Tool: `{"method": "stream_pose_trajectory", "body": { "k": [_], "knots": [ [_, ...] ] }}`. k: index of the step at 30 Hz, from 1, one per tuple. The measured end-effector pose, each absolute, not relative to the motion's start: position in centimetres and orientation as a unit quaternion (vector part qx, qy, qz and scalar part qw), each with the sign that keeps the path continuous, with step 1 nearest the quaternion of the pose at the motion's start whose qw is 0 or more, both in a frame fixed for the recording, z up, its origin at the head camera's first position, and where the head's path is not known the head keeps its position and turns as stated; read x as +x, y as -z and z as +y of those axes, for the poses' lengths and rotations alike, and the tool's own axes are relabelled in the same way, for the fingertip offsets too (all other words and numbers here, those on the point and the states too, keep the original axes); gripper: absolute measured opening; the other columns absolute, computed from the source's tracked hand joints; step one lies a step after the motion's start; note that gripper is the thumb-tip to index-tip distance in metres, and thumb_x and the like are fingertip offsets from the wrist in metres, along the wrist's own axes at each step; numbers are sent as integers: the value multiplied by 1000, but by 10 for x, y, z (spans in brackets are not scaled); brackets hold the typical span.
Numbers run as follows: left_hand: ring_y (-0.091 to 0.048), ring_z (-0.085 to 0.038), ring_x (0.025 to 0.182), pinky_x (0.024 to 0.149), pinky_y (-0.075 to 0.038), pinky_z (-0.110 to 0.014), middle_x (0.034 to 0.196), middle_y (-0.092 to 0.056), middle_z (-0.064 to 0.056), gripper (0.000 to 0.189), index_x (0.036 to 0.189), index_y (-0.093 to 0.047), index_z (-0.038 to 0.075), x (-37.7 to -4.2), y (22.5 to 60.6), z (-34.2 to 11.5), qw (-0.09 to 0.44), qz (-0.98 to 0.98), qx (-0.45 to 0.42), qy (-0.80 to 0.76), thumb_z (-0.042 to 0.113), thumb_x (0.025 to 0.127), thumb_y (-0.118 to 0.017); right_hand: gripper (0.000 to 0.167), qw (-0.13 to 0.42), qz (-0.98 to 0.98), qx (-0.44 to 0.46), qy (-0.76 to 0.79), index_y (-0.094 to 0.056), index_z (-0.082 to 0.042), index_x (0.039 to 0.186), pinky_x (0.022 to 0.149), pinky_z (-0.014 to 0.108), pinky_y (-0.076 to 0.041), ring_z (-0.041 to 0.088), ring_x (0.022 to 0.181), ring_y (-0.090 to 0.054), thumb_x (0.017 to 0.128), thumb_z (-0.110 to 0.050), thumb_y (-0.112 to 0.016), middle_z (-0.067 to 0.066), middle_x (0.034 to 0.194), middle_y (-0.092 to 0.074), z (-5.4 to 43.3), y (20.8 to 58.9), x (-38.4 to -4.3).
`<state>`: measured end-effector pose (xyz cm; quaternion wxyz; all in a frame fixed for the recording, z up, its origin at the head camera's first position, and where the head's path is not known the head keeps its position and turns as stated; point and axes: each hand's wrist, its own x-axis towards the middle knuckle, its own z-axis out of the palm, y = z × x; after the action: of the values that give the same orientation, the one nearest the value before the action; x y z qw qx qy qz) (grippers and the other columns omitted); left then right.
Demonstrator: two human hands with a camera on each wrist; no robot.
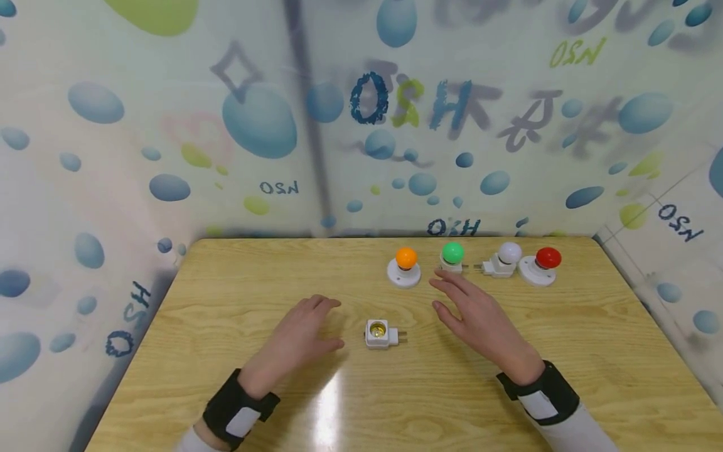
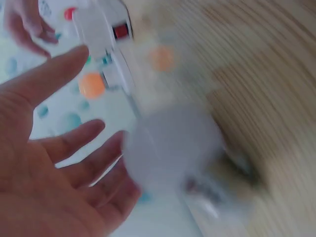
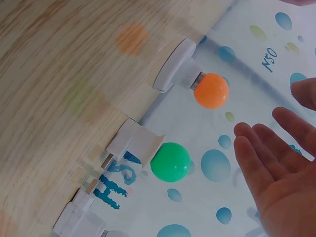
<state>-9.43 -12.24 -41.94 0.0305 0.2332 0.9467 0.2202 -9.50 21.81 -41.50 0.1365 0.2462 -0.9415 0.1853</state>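
Note:
My left hand (image 1: 299,342) hovers over the table left of a white plug-in lamp socket (image 1: 377,334), its fingers loosely spread. Beside its fingertips in the left wrist view is a motion-blurred white bulb (image 2: 170,145) with a metal screw base; the head view has it hidden. The socket faces up with no bulb in it, its prongs pointing right; a red switch (image 2: 121,31) shows on its side. My right hand (image 1: 477,317), holding nothing, reaches forward with relaxed fingers, fingertips overlapping the base of the green bulb (image 1: 453,253) in the head view.
Along the table's back edge stand an orange bulb (image 1: 406,258) on a round white base, a white bulb (image 1: 510,253) in a plug-in socket and a red bulb (image 1: 548,257) on another round base. A patterned wall covering (image 1: 260,207) rises behind the wooden table (image 1: 243,270).

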Motion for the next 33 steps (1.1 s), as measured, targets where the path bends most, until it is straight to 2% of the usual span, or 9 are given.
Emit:
{"method": "stream_pose_trajectory", "body": {
  "k": [6, 10, 16, 23, 29, 33],
  "knots": [
    [-60, -36, 116, 92, -53, -49, 128, -61, -15, 64, 134, -62, 3, -92, 420, -161, 79, 949, 199, -231, 25, 82, -90, 46, 120, -945, 238, -188, -63, -4, 136, 99, 53, -53, 36, 129, -59, 94, -18, -78, 16, 148, -56, 219, 414, -94],
    [-59, -35, 112, 91, -52, -49, 121, -62, -14, 62, 131, -63, 2, -92, 425, -176, 88, 949, 194, -234, 24, 81, -90, 46, 117, -946, 237, -188, -63, -4, 136, 99, 53, -53, 36, 129, -59, 94, -18, -77, 17, 148, -56, 220, 414, -94],
    [-60, -27, 100, 86, -54, -47, 110, -62, -8, 51, 118, -67, 2, -90, 434, -185, 92, 947, 200, -235, 22, 78, -92, 46, 111, -946, 237, -193, -63, -5, 137, 99, 53, -53, 36, 129, -59, 95, -18, -77, 16, 148, -56, 220, 415, -93],
    [-61, -21, 93, 83, -55, -44, 103, -63, -3, 42, 106, -69, 5, -88, 436, -185, 69, 949, 203, -230, 21, 76, -94, 46, 103, -947, 236, -192, -63, -5, 137, 99, 53, -53, 36, 130, -58, 95, -19, -77, 16, 148, -55, 219, 417, -93],
    [-67, -21, 92, 79, -56, -43, 103, -69, -4, 40, 110, -68, 7, -90, 429, -167, 39, 949, 194, -244, 19, 80, -91, 45, 108, -944, 242, -195, -64, -5, 135, 97, 53, -54, 35, 128, -60, 95, -18, -77, 16, 147, -56, 218, 416, -91],
    [-70, -24, 95, 79, -57, -43, 109, -72, -7, 46, 115, -69, 6, -88, 423, -143, -1, 942, 210, -263, 19, 78, -92, 43, 108, -937, 258, -209, -65, -6, 135, 96, 52, -54, 35, 126, -61, 96, -19, -76, 15, 145, -58, 212, 415, -87]
  ]
}}
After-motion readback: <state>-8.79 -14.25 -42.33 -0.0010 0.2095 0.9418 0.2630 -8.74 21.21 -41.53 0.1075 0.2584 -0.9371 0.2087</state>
